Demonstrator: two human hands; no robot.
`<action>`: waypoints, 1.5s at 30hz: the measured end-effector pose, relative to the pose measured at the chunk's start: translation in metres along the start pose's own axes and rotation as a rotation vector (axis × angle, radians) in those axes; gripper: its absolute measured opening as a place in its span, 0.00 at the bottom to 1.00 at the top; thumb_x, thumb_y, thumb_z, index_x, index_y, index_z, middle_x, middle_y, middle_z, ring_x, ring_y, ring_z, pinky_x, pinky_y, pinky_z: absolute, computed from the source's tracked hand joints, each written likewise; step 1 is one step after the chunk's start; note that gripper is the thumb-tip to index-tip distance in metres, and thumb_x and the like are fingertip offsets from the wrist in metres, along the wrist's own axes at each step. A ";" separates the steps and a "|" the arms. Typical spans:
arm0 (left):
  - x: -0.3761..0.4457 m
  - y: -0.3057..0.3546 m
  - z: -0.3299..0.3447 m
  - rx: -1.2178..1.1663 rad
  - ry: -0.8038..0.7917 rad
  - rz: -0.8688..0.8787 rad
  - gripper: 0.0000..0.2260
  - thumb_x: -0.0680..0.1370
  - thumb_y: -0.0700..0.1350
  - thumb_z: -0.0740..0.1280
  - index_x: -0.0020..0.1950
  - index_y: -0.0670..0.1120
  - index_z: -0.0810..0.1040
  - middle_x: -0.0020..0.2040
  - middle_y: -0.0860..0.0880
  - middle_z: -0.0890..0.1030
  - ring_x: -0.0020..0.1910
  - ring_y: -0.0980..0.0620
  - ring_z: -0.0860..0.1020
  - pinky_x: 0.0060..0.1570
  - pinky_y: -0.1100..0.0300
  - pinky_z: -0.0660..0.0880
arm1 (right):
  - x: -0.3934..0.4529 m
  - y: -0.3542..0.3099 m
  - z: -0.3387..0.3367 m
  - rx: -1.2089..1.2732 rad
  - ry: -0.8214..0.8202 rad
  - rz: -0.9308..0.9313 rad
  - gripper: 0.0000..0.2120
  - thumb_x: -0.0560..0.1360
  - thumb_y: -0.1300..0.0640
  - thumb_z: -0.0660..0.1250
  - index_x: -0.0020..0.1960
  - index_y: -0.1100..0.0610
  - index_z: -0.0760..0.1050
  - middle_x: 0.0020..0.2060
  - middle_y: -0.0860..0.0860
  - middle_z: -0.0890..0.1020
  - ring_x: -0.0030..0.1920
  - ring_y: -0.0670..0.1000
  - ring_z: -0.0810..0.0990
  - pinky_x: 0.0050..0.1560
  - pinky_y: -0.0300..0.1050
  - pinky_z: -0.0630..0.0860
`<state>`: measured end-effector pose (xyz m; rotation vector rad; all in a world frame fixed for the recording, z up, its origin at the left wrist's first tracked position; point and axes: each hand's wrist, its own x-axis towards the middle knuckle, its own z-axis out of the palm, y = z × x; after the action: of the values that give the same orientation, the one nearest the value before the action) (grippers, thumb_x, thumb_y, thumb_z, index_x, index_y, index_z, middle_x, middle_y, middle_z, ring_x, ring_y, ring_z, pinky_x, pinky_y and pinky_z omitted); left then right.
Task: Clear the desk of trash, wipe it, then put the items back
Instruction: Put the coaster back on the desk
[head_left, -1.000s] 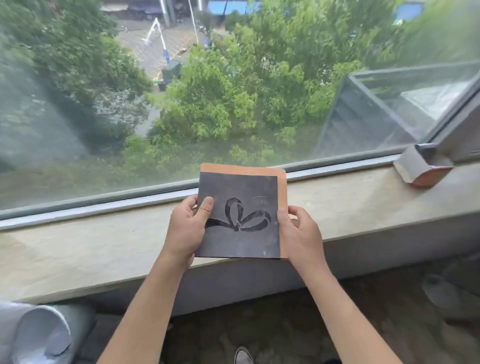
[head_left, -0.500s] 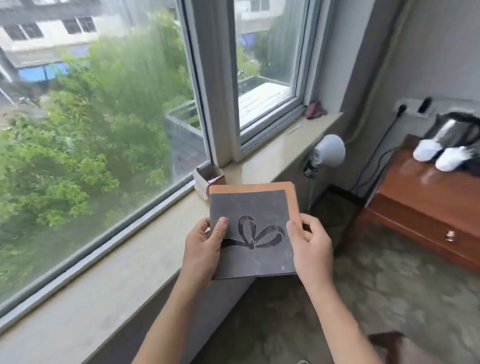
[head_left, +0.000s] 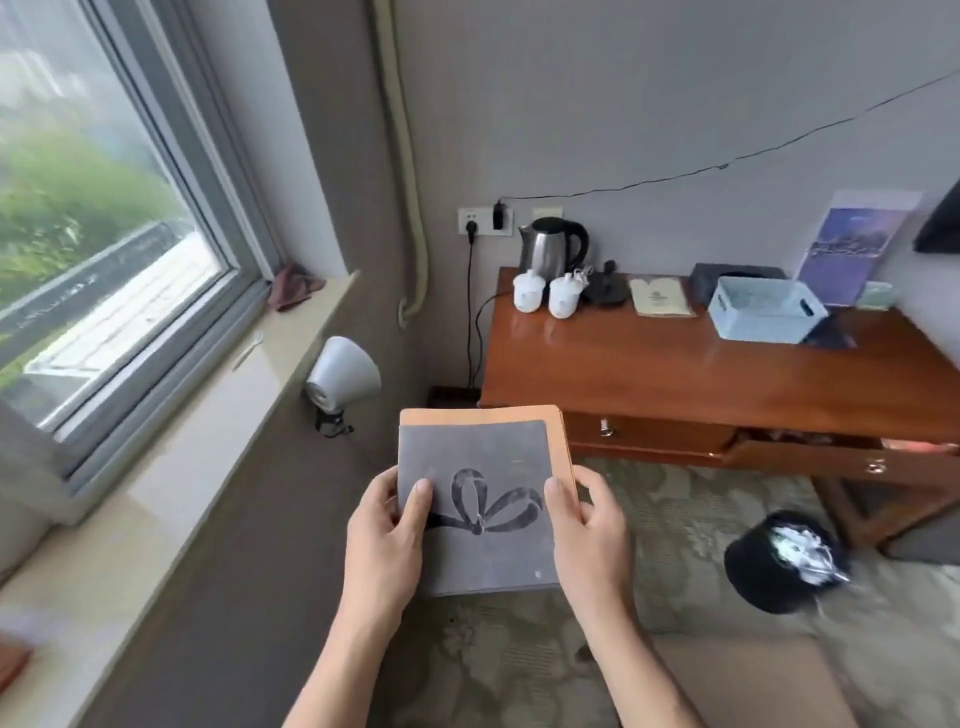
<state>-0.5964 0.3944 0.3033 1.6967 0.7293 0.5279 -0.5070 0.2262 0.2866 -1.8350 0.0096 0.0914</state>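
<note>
- Our left hand (head_left: 387, 540) grips the left edge of a grey booklet (head_left: 483, 499) with a dark bow drawn on its cover, thumb on top.
- Our right hand (head_left: 589, 530) clamps its right edge; the booklet is held in the air over the patterned carpet (head_left: 675, 499), short of the desk.
- The wooden desk (head_left: 701, 374) carries, along its back edge, a kettle (head_left: 551, 247), two white lidded cups (head_left: 545, 293) and a pale blue basket (head_left: 766, 309).
- One drawer (head_left: 810, 457) under the front edge stands open.
- A black bin (head_left: 779, 564) holding crumpled paper sits on the carpet near the desk's leg.
- A white lamp (head_left: 343, 376) lies below the windowsill (head_left: 218, 410).
</note>
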 end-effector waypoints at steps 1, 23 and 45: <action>0.010 0.001 0.014 -0.007 -0.035 -0.002 0.09 0.83 0.49 0.68 0.62 0.51 0.80 0.52 0.58 0.86 0.50 0.64 0.83 0.45 0.68 0.78 | 0.010 0.004 -0.006 -0.012 0.036 0.019 0.09 0.80 0.46 0.67 0.59 0.43 0.78 0.43 0.41 0.86 0.40 0.42 0.83 0.39 0.44 0.77; 0.260 0.028 0.216 -0.043 -0.545 0.011 0.08 0.83 0.50 0.67 0.62 0.52 0.77 0.54 0.55 0.85 0.49 0.63 0.83 0.50 0.55 0.83 | 0.241 0.014 0.003 -0.205 0.513 0.173 0.11 0.79 0.39 0.63 0.60 0.38 0.75 0.41 0.42 0.85 0.39 0.47 0.83 0.38 0.50 0.80; 0.339 0.055 0.527 -0.046 -0.573 -0.233 0.15 0.85 0.41 0.64 0.70 0.51 0.74 0.54 0.49 0.87 0.49 0.53 0.86 0.41 0.59 0.79 | 0.539 0.087 -0.178 -0.164 0.338 0.132 0.08 0.81 0.44 0.65 0.58 0.44 0.79 0.36 0.41 0.81 0.35 0.42 0.77 0.38 0.40 0.71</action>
<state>0.0128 0.2630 0.2191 1.5834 0.4786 -0.1087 0.0357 0.0539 0.2131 -1.9936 0.3695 -0.1301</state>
